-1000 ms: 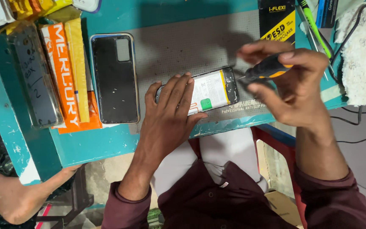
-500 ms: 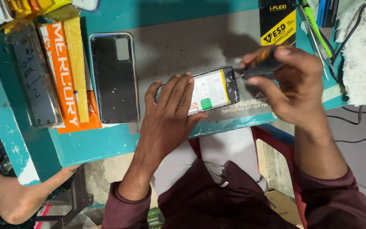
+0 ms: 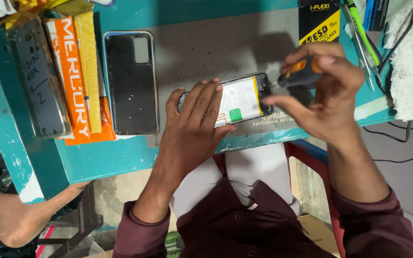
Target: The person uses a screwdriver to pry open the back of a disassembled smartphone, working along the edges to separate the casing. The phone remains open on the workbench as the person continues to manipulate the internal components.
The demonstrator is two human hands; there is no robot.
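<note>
Opened phone (image 3: 242, 100) lying back-up on the grey work mat (image 3: 206, 52), near the front edge of the teal table (image 3: 106, 157), pale battery with a green patch exposed. Left hand (image 3: 194, 124) laid flat over the phone's left part, fingers spread and stretched forward, palm pressing down, wrist straight, forearm running back to a maroon sleeve; grip released, nothing clasped, only bearing on the phone. Right hand (image 3: 326, 95) raised over the phone's right end, wrist bent inward, thumb and fingers curled; grip clenched around a screwdriver (image 3: 299, 74) with black and orange handle, thin shaft aimed at the phone's right end, index finger stretched toward that same end. Left of the phone, apart from it, a dark back cover (image 3: 131, 83) lying flat, partly on the mat. Further left of the phone, an orange and yellow box (image 3: 75, 71), then a clear case (image 3: 39, 76) with a dark inside. Behind the phone to the right, a black and yellow packet (image 3: 317, 21). Right of the phone, beyond the right hand, tweezers (image 3: 359, 43) and a green pen (image 3: 357, 21), then a white fluffy pad (image 3: 409, 62) with black cables. Far left of the phone and below table level, another person's bare arm (image 3: 15, 215).
</note>
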